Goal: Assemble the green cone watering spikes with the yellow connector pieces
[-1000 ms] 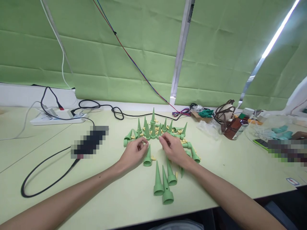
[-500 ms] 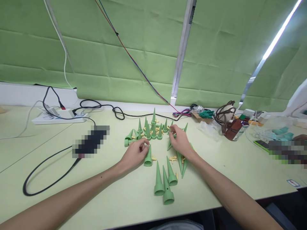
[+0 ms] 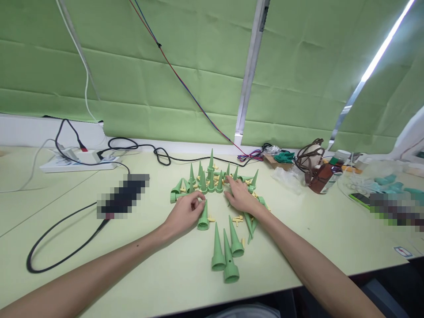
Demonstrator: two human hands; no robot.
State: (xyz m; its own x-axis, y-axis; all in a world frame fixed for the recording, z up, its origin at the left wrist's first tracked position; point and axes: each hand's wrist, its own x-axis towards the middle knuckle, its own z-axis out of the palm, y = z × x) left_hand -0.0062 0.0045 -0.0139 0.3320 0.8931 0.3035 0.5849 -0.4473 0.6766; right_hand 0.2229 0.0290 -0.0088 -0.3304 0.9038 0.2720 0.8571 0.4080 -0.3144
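Observation:
Many green plastic cones (image 3: 207, 176) stand or lie in a cluster at the middle of the pale green table (image 3: 165, 274), with small yellow connector pieces (image 3: 237, 219) scattered among them. My left hand (image 3: 184, 212) rests curled, its fingertips pinched on something small beside an upright cone (image 3: 203, 217). My right hand (image 3: 239, 196) lies palm down with fingers stretched over cones and yellow pieces at the right of the cluster. Three cones (image 3: 225, 251) stand together nearer to me.
A white power strip (image 3: 77, 164) with black cables (image 3: 62, 238) is at the back left. A blurred dark object (image 3: 123, 196) lies left of the cones. Bags, a brown bottle (image 3: 326, 176) and other clutter fill the right side. Green blinds hang behind.
My right hand reached back to the far cones, then came a little left and down, now flat on the pile. My left hand has stayed put.

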